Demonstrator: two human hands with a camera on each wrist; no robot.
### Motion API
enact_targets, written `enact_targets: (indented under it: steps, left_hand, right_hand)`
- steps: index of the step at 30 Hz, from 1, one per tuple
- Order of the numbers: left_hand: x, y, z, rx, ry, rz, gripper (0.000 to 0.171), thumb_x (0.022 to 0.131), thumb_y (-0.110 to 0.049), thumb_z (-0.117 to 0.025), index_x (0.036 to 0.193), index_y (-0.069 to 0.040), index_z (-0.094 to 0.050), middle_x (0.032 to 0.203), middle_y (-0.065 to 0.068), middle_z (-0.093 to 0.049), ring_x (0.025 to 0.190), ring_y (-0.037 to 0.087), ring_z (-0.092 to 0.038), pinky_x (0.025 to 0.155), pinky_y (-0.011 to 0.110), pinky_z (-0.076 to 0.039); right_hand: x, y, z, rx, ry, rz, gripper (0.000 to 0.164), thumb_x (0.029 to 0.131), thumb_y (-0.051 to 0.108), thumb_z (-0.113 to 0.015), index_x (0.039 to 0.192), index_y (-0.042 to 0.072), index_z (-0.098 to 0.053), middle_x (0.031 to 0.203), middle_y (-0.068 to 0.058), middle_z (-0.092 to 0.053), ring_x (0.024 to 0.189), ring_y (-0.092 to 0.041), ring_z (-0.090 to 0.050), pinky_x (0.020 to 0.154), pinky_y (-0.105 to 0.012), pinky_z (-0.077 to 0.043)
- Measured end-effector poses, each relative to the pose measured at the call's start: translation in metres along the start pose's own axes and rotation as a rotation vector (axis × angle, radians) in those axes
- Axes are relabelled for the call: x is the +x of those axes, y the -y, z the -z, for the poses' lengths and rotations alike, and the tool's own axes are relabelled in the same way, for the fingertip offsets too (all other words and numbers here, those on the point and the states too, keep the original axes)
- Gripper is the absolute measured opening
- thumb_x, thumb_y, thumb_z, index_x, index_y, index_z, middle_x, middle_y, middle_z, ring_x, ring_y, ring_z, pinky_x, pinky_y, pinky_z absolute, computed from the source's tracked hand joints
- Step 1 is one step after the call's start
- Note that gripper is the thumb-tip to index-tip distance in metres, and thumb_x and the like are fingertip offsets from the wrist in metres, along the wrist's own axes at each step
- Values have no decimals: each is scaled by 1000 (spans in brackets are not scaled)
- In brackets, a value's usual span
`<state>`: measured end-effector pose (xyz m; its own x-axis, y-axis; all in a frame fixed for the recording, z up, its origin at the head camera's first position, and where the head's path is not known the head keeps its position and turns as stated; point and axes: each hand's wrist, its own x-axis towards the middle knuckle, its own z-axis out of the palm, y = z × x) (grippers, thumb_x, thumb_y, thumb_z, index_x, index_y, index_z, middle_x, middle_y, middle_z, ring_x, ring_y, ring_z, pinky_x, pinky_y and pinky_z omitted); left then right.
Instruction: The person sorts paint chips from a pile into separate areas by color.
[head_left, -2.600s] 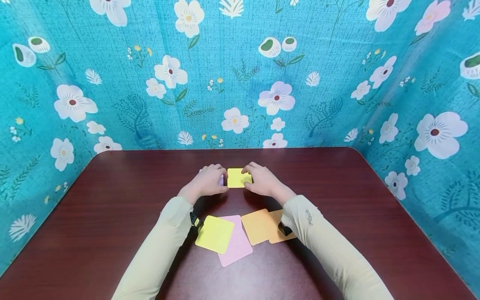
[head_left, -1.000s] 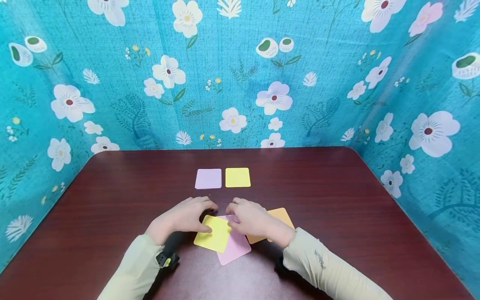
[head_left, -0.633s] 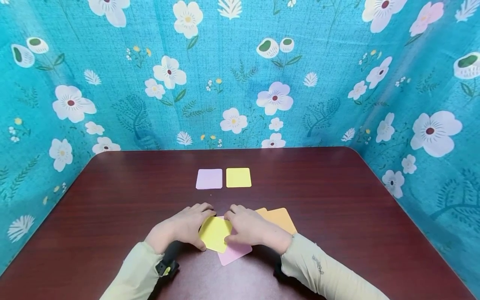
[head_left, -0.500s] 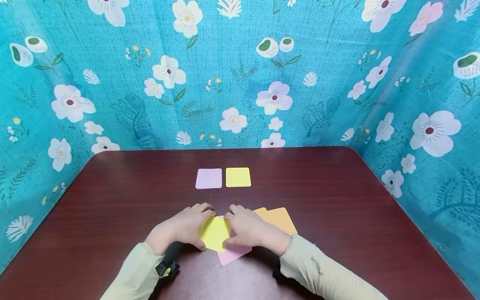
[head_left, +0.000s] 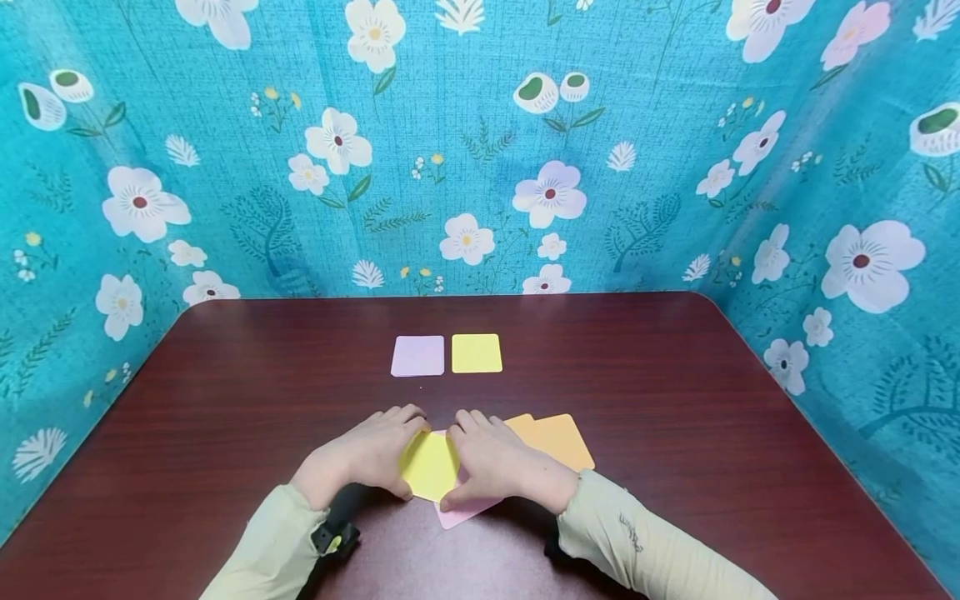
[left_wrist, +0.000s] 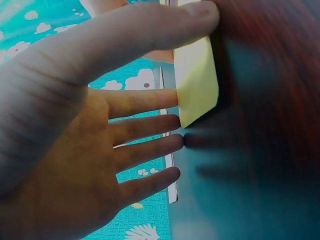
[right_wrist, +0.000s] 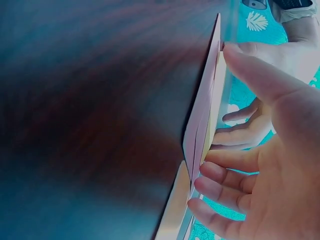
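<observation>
A square yellow card with rounded corners [head_left: 429, 468] lies over a pink card [head_left: 467, 510] near the front of the table. From its left side my left hand [head_left: 360, 458] holds it, thumb at the near corner and index finger at the far one; the other fingers reach out straight in the left wrist view. My right hand [head_left: 498, 458] holds the opposite side between thumb and index finger, covering part of the pink card. In the right wrist view the yellow card [right_wrist: 215, 107] lies against the pink card [right_wrist: 200, 112], seen nearly edge-on.
Two overlapping orange cards [head_left: 562, 442] lie just right of the right hand. Farther back, a lavender card [head_left: 417, 357] and another yellow card [head_left: 477, 354] lie side by side on the dark red table [head_left: 637, 367]. A flowered blue cloth [head_left: 480, 150] hangs behind.
Both hands have come back from the far yellow card to the near one and closed in on its sides. Lately the right thumb has shifted slightly toward the near corner.
</observation>
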<state>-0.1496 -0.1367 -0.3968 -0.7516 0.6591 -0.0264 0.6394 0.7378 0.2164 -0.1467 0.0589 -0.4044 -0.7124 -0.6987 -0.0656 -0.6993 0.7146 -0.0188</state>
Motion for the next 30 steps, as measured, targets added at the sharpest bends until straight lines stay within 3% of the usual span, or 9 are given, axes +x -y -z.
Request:
enact_targets:
  steps: [15, 25, 30]
  left_hand:
    - [7, 0, 1, 26, -63, -20, 65, 53, -36, -80, 105, -7, -53, 94, 1, -52, 84, 16, -46, 72, 33, -43]
    - [21, 1, 3, -33, -41, 51, 78, 59, -35, -80, 122, -2, -47, 111, 6, -50, 99, 19, -44, 87, 37, -42]
    - [28, 1, 4, -29, -22, 50, 81, 61, -32, -80, 126, -1, -45, 117, 8, -49, 104, 21, -43, 92, 38, -41]
  right_hand:
    - [6, -6, 4, 13, -32, 3, 71, 57, 57, -76, 100, 5, -52, 89, -1, -42, 83, -15, -45, 70, -25, -46]
    - [11, -26, 19, 70, 0, -17, 76, 56, 48, -80, 109, 1, -52, 93, -3, -43, 85, -16, -44, 72, -25, -46]
    - [12, -35, 22, 79, 9, -11, 75, 57, 43, -81, 111, 0, -52, 94, -4, -44, 86, -17, -44, 75, -25, -45]
